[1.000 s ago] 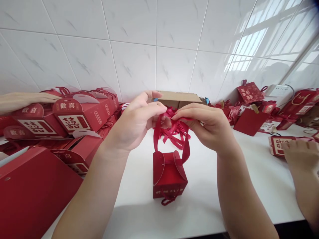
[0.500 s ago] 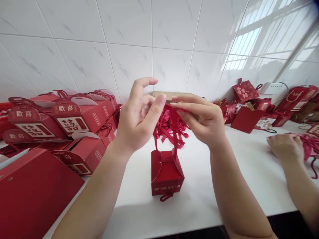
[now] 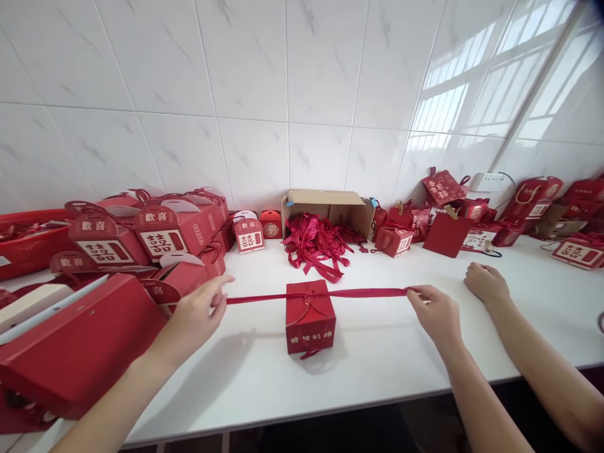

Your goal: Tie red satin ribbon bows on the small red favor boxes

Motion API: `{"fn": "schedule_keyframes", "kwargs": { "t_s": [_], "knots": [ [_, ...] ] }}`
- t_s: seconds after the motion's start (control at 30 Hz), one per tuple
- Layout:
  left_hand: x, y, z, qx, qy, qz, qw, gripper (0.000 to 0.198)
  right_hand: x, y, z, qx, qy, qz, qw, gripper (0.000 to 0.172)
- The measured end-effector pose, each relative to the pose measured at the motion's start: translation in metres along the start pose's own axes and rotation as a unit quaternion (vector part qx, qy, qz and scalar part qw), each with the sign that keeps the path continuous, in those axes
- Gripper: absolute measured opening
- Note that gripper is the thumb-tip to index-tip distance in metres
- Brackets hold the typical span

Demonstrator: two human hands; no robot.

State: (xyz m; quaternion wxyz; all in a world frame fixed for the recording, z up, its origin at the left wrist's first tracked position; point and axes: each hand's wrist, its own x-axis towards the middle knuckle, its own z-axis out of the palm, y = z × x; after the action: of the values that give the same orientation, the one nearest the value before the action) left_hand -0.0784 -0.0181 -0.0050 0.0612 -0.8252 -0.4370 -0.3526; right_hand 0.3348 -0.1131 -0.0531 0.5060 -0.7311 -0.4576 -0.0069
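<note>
A small red gift box [image 3: 309, 318] with pale lettering sits on the white table, its top flaps folded closed. Across its top runs a red ribbon [image 3: 368, 292], stretched tight to both sides and crossed in a knot at the middle. My left hand [image 3: 201, 311] pinches the ribbon's left end, beside the stacked boxes. On the other side, my right hand [image 3: 436, 311] grips the right end between thumb and fingers. A small loop of cord hangs at the box's front lower edge.
Several red gift boxes [image 3: 163, 236] are piled at the left, near a large red box [image 3: 85, 340]. A cardboard carton [image 3: 330, 196] spills loose red ribbons [image 3: 316, 245] at the back. Another person's hand [image 3: 488, 283] rests on the table [image 3: 377, 371] at the right.
My hands have moved down and far apart, pulling the ribbon out sideways. The box's top flaps have drawn closed under the crossed ribbon. The other person's hand has left the red material it touched.
</note>
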Motion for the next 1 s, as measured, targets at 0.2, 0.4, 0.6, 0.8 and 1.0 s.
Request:
{"fn": "schedule_keyframes", "kwargs": {
  "t_s": [0.2,0.4,0.6,0.8,1.0],
  "knots": [
    [-0.003,0.004,0.021,-0.004,-0.013,-0.043,0.999,0.024,-0.014,-0.006,0.023,0.023,-0.012,-0.041,0.999,0.036],
    [0.014,0.048,0.041,-0.301,-0.099,-0.152,0.936,0.039,-0.026,-0.066,0.054,0.123,-0.137,-0.131,0.974,0.037],
    [0.015,0.062,0.062,-0.378,-0.143,-0.207,0.891,0.047,-0.031,-0.094,0.074,0.145,-0.327,-0.179,0.917,0.067],
    [0.017,0.070,0.063,-0.440,-0.162,-0.240,0.850,0.042,-0.034,-0.101,0.078,0.136,-0.401,-0.145,0.894,0.076],
    [0.024,0.075,0.057,-0.457,-0.221,-0.274,0.817,0.037,-0.040,-0.101,0.079,0.163,-0.381,-0.151,0.898,0.060]
  ]
}}
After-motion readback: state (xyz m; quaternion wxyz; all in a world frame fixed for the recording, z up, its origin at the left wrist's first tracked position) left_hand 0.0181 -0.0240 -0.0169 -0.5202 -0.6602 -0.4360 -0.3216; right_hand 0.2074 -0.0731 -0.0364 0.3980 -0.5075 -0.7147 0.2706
